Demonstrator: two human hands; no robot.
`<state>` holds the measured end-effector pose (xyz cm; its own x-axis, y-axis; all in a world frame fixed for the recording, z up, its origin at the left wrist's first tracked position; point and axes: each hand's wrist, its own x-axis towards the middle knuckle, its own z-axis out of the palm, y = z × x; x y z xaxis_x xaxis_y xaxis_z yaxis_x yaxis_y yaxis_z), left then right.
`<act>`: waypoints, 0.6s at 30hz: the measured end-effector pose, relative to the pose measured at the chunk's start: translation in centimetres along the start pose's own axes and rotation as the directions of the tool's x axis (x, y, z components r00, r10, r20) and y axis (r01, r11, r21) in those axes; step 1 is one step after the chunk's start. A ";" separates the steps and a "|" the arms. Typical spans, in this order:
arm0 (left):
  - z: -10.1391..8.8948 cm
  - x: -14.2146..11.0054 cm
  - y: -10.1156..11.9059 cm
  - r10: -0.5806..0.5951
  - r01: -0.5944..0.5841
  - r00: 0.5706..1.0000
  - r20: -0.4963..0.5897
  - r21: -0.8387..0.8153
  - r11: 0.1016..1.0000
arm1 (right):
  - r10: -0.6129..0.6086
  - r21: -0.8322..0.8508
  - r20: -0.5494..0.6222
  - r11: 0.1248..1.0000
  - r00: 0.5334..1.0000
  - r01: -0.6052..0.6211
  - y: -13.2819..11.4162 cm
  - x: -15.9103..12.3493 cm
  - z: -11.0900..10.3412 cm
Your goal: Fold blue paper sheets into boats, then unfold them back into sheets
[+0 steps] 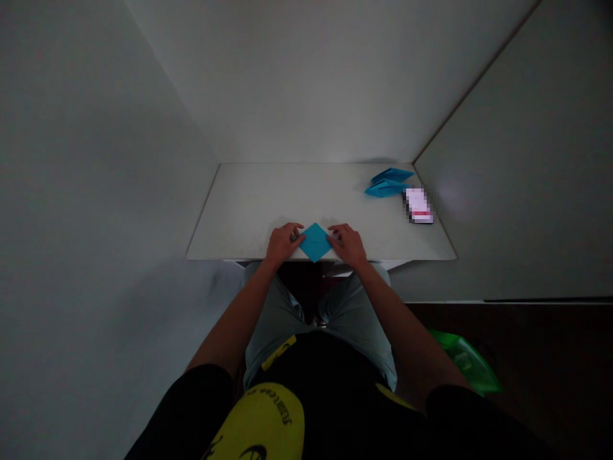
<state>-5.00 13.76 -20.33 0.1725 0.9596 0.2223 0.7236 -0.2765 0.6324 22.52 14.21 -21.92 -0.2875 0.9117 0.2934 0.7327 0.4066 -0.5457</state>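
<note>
A blue folded sheet of paper [315,243], diamond-shaped from above, lies at the front edge of the white table, its near corner reaching the edge. My left hand [286,241] pinches its left corner between thumb and fingers. On the opposite side, my right hand [347,243] has its thumb and fingers closed at the right corner. A faint crease crosses the middle of the paper.
Toward the back right of the white table [249,198] lie two folded blue paper pieces [387,187], close together. A phone with a lit, blurred screen [419,204] is beside them. Walls enclose the table's back and sides. A green object [467,361] sits low at the right.
</note>
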 end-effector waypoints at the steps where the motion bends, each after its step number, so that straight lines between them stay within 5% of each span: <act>1: 0.1 0.0 0.1 0.030 -0.030 1.000 -0.003 0.040 0.999 | -0.016 -0.017 0.002 1.000 1.000 0.016 -0.2 -0.1 -0.1; 8: 0.1 -0.6 0.7 0.235 -0.261 0.960 0.153 0.180 0.948 | -0.172 -0.161 0.161 0.967 0.972 0.198 -0.7 -0.8 -0.7; 14: -1.0 -3.4 0.4 0.354 -0.424 0.879 0.320 0.185 0.886 | -0.291 -0.169 0.262 0.925 0.920 0.341 -0.3 -2.9 -1.9; 18: -0.7 -5.1 0.3 0.333 -0.383 0.904 0.268 0.161 0.910 | -0.312 -0.105 0.290 0.929 0.904 0.355 0.4 -3.9 -2.2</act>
<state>-6.17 8.78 -20.75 0.5765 0.7890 0.2125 0.6996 -0.6110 0.3706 25.29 10.74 -21.56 -0.6681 0.7144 0.2079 0.6433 0.6951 -0.3210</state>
